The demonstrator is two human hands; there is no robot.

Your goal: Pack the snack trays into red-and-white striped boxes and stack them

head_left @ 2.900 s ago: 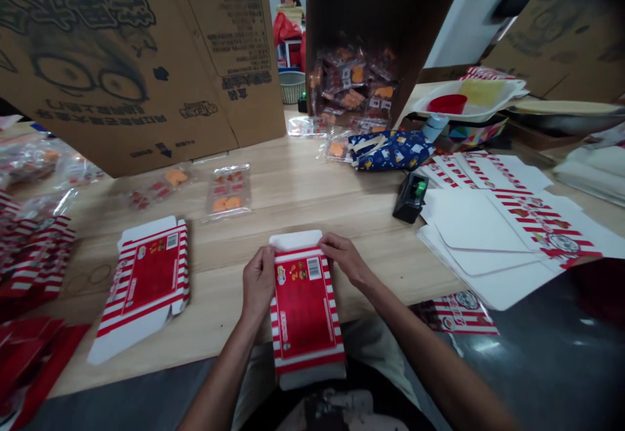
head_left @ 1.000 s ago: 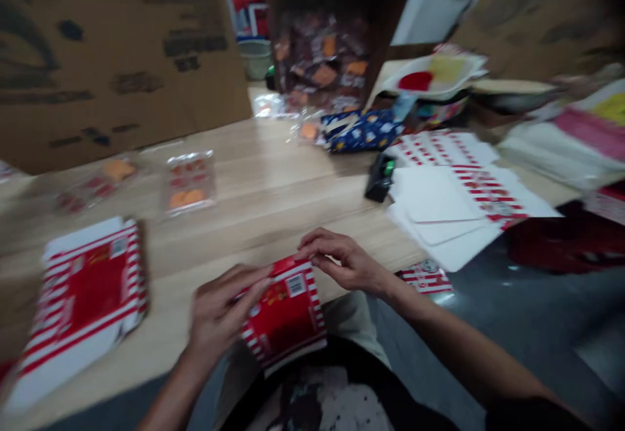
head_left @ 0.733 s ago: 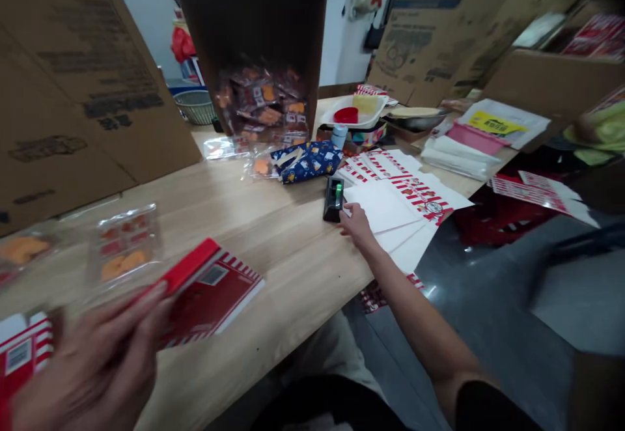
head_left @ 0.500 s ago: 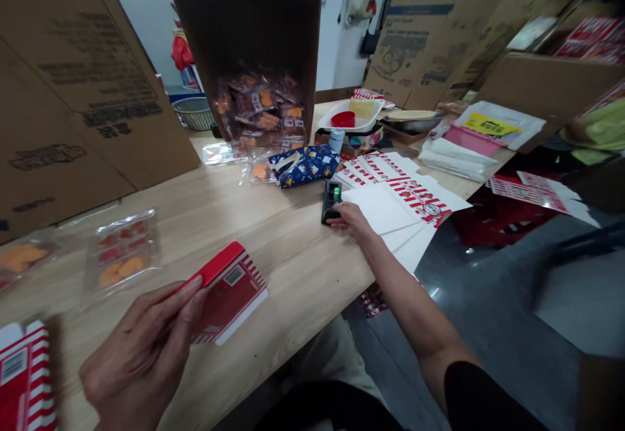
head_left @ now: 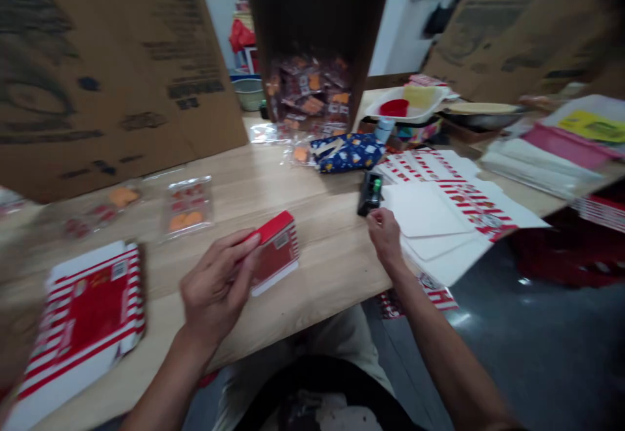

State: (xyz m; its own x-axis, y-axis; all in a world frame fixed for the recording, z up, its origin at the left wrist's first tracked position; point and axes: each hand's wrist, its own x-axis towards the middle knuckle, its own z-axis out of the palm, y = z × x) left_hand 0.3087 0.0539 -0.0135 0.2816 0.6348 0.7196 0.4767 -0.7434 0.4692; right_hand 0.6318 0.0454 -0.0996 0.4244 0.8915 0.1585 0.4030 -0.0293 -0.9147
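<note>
Pinching red carton: left hand | right hand curling by tape dispenser, grip unclear | cardboard boxes lining wooden table

Tape dispenser placed on table; card blanks laid right, carton held left; packets heaped in cardboard box behind.

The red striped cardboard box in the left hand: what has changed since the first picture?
The red striped cardboard box is held by the left hand alone, its top flap now closed. The right hand let go and moved right, to the near end of the black tape dispenser. The second red striped box stayed on the wooden table.
</note>
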